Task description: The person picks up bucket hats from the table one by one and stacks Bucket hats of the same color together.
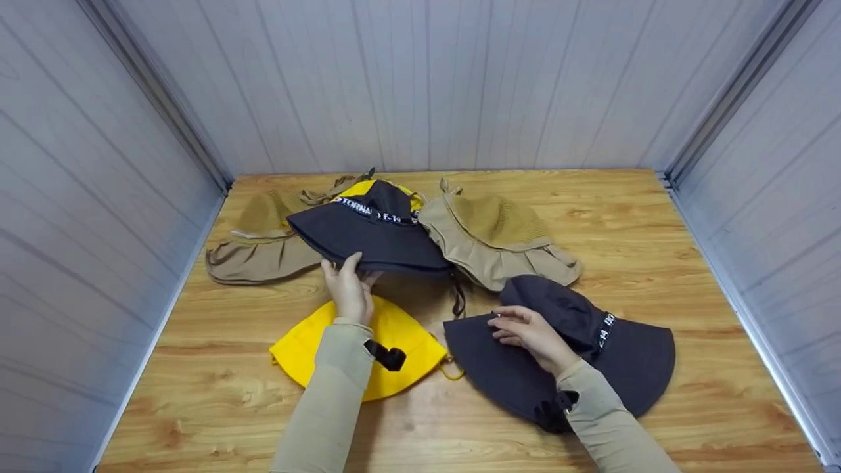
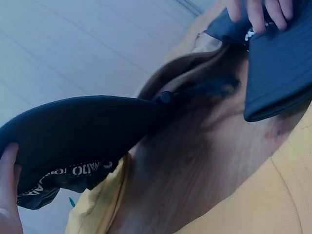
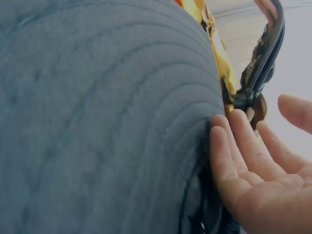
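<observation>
My left hand (image 1: 349, 289) pinches the near brim of a dark bucket hat (image 1: 387, 240), thumb on top and fingers beneath. White lettering runs round its band, and a dark strap hangs from it. In the left wrist view, the brim (image 2: 73, 126) rises at a slant. My right hand (image 1: 533, 334) is over a second dark bucket hat (image 1: 637, 361), near its crown. The right wrist view shows that hand (image 3: 265, 170) with loosely extended fingers beside the dark brim (image 3: 107, 122), gripping nothing; whether the fingertips touch it I cannot tell.
A yellow hat (image 1: 407, 341) lies under my left forearm. Behind the raised hat are a tan hat (image 1: 263, 259) at left, another tan hat (image 1: 496, 230) at right and a yellow one (image 1: 355, 189) partly hidden. Pale panel walls (image 1: 420, 85) bound the wooden table (image 1: 657, 263).
</observation>
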`<state>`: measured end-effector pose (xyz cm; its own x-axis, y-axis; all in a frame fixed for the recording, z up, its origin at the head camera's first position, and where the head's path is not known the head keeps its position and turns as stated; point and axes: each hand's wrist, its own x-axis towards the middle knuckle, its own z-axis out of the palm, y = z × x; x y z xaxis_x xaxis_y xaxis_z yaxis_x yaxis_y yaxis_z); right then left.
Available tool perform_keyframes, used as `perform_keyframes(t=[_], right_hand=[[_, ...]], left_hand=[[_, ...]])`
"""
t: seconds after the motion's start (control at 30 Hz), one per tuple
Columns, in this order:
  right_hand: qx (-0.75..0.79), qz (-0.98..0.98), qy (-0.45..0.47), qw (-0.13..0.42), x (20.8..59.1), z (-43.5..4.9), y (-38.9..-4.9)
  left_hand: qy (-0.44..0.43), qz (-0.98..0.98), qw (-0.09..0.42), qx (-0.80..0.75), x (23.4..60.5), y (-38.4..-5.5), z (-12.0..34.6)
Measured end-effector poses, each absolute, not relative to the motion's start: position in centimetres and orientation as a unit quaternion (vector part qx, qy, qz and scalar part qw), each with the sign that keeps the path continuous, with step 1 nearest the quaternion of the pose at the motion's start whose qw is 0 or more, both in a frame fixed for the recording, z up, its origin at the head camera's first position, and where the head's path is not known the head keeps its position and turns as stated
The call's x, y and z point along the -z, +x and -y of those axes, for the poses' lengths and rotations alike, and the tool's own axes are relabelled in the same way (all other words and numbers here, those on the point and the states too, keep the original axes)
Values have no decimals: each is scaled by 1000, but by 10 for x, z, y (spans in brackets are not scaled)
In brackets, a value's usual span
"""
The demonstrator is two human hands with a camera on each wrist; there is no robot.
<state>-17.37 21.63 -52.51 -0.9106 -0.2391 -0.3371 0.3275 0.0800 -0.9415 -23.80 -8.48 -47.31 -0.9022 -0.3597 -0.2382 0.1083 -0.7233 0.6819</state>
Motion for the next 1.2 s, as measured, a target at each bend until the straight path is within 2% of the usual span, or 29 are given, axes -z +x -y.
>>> perform_keyframes(t=[0.17,0.47,0.7,0.93,1.2], right_hand=[[714,-663,50,219,526,-204,-176],[779,-571,52,255,522,-175,-182],[790,-549,44,271,516,-161,-183],[793,-532,36,294,507,-147,-189],[824,-478,62,299,505,-142,-188]], left_hand=[[186,317,142,919,468,-229,86],[213,300,233,900,459,-217,74],[201,264,262,906,446,-204,63],[190,247,267,912,435,-196,57],[165,249,227,927,421,-174,37]])
